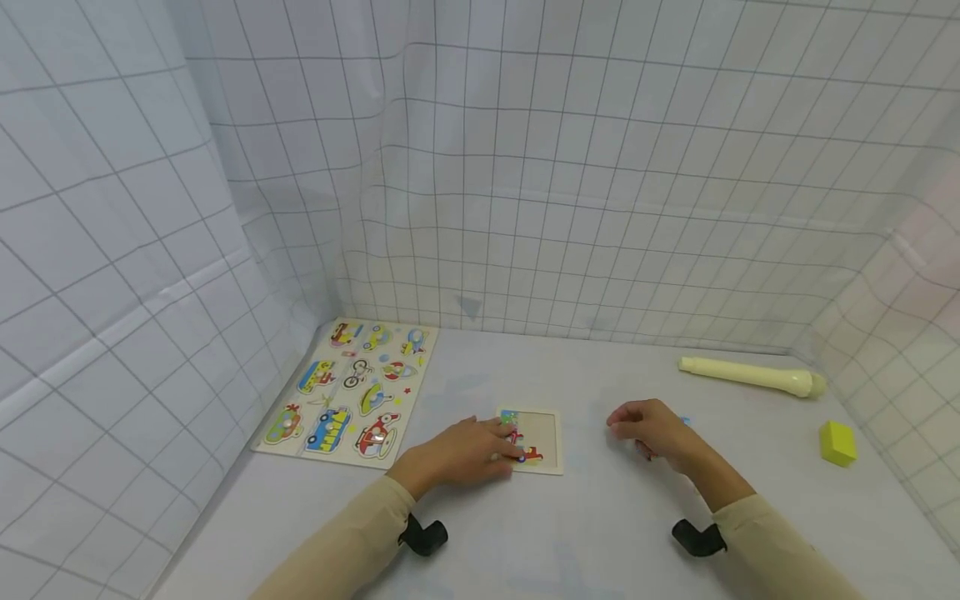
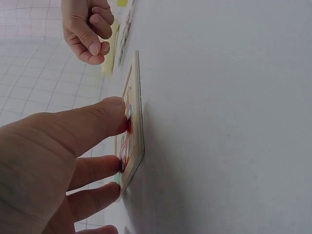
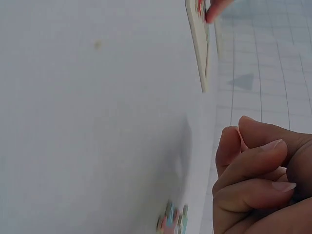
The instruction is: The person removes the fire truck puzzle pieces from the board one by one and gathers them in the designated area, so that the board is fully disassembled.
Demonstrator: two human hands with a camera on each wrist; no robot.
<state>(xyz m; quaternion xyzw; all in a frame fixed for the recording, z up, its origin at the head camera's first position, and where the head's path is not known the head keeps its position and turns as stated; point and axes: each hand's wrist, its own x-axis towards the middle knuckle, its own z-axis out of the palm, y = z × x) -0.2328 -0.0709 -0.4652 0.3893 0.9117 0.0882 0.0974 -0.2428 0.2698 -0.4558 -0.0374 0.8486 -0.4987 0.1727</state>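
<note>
My left hand (image 1: 465,452) rests over the left side of a small square wooden puzzle tray (image 1: 549,437). Its extended thumb and fingertips touch colourful puzzle pieces (image 1: 530,454) inside; in the left wrist view the thumb (image 2: 92,122) lies on a red one. The tray's right part shows bare wood. To the right of the tray, my right hand (image 1: 656,429) hovers above the table, fingers curled and thumb tip against the forefinger. Nothing shows between them. Loose colourful pieces (image 3: 173,222) lie on the table near it, partly hidden by the hand in the head view.
A larger wooden vehicle puzzle board (image 1: 348,392) lies at the left. At the back right is a pale yellow stick-like object (image 1: 742,373) with a thicker end, and a yellow-green block (image 1: 837,443) sits nearer. White gridded curtains (image 1: 600,167) surround the table.
</note>
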